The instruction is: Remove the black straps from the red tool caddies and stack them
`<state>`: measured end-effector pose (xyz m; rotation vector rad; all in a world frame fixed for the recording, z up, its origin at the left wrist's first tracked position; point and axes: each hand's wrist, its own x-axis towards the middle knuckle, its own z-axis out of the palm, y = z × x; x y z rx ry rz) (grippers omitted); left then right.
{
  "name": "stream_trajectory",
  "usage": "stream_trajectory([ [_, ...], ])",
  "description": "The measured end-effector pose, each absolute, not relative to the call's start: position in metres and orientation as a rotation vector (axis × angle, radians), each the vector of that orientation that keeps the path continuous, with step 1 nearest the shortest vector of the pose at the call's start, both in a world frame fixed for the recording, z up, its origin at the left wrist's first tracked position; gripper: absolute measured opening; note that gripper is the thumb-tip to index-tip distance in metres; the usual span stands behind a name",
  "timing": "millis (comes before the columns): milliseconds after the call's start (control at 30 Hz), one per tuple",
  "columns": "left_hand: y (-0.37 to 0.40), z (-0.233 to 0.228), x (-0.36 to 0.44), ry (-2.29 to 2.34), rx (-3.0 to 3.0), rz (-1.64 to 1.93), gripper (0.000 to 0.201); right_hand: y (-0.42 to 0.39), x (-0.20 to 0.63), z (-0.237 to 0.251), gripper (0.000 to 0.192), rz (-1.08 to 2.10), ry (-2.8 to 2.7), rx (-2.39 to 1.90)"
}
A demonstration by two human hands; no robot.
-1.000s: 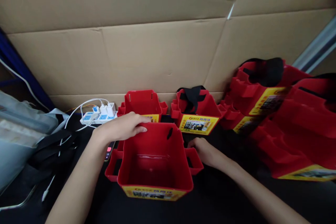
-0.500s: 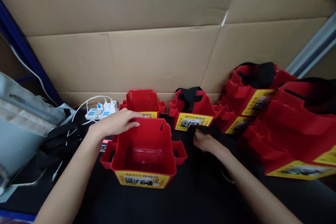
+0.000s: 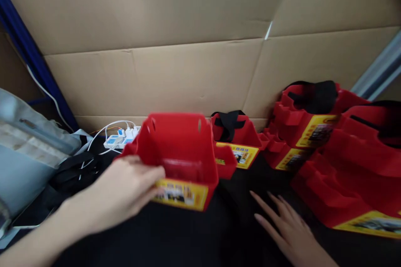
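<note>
Left hand (image 3: 127,190) gripping the red bin (image 3: 180,156) by its near left corner, fingers (image 3: 153,174) curled over the rim beside the yellow label (image 3: 181,194). Bin lifted and tipped, open mouth facing the camera, held above the black tabletop (image 3: 194,238) in the middle of the view. Right hand (image 3: 286,227) lying flat and empty on the tabletop, fingers spread wide, pointing toward the bin but well apart from it.

Just behind the held bin, a second red bin with a black strap (image 3: 233,131), standing against the cardboard wall (image 3: 188,71). Farther right, stacked red bins (image 3: 308,123) with yellow labels and more black straps, then a larger blurred red pile (image 3: 354,171) at the right edge. Left of the held bin, a white power strip (image 3: 120,137) with plugs and white cables. Further left, what looks like a grey bag (image 3: 25,150), partly out of focus, with black straps (image 3: 73,171) lying beside it.
</note>
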<state>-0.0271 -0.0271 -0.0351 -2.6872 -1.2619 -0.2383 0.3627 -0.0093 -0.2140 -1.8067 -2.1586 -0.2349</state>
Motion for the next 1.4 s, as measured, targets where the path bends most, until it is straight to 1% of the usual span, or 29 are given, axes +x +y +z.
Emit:
stream_trajectory([
  [100, 0.012, 0.012, -0.032, -1.352, -2.484, -0.408, 0.025, -0.011, 0.328, -0.217, 0.051, -0.212, -2.346, -1.67],
  [167, 0.043, 0.031, -0.033, -1.36, -2.497, -0.379, 0.028, -0.009, 0.305, -0.214, 0.05, -0.216, -2.404, -1.581],
  [233, 0.074, 0.037, -0.033, -1.346, -2.537, -0.325, 0.027, -0.006, 0.285, -0.21, 0.049, -0.196, -2.448, -1.489],
  [367, 0.115, 0.025, -0.034, -1.325, -2.561, -0.16, 0.023, -0.001, 0.258, -0.203, 0.045, -0.099, -2.513, -1.331],
  [467, 0.127, 0.017, -0.037, -1.304, -2.606, -0.13, 0.025, 0.001, 0.245, -0.197, 0.042, -0.014, -2.557, -1.244],
  [600, 0.13, 0.012, -0.039, -1.213, -2.541, -0.093, 0.038, 0.006, 0.23, -0.193, 0.039, 0.059, -2.611, -1.151],
  [767, 0.123, -0.003, -0.034, -1.155, -2.312, -0.261, 0.07, 0.012, 0.209, -0.188, 0.035, 0.044, -2.572, -1.101],
  [833, 0.117, -0.008, -0.03, -1.144, -2.27, -0.337, 0.074, 0.011, 0.207, -0.185, 0.036, -0.029, -2.512, -1.094],
  [900, 0.108, -0.014, -0.026, -1.125, -2.245, -0.391, 0.071, 0.01, 0.211, -0.184, 0.038, -0.134, -2.425, -1.125],
  [1000, 0.085, -0.036, -0.02, -1.085, -2.298, -0.488, 0.06, 0.013, 0.221, -0.189, 0.043, -0.204, -2.259, -1.299],
  [1067, 0.063, -0.065, -0.015, -1.067, -2.452, -0.543, 0.054, 0.017, 0.226, -0.196, 0.049, -0.144, -2.206, -1.418],
  [1100, 0.05, -0.083, -0.013, -1.073, -2.578, -0.527, 0.055, 0.019, 0.227, -0.2, 0.052, -0.094, -2.214, -1.446],
  [1133, 0.038, -0.104, -0.011, -1.132, -2.687, -0.503, 0.066, 0.021, 0.227, -0.203, 0.054, -0.037, -2.25, -1.449],
  [1200, 0.016, -0.143, -0.008, -1.333, -2.816, -0.455, 0.1, 0.022, 0.224, -0.205, 0.057, 0.085, -2.365, -1.394],
  [1233, 0.007, -0.159, -0.008, -1.45, -2.845, -0.425, 0.108, 0.021, 0.222, -0.204, 0.056, 0.145, -2.427, -1.348],
  [1300, -0.003, -0.18, -0.006, -1.642, -2.874, -0.41, 0.113, 0.018, 0.217, -0.199, 0.055, 0.258, -2.535, -1.24],
  [1400, -0.007, -0.184, -0.001, -1.703, -2.935, -0.398, 0.102, 0.008, 0.211, -0.191, 0.053, 0.408, -2.629, -1.091],
])
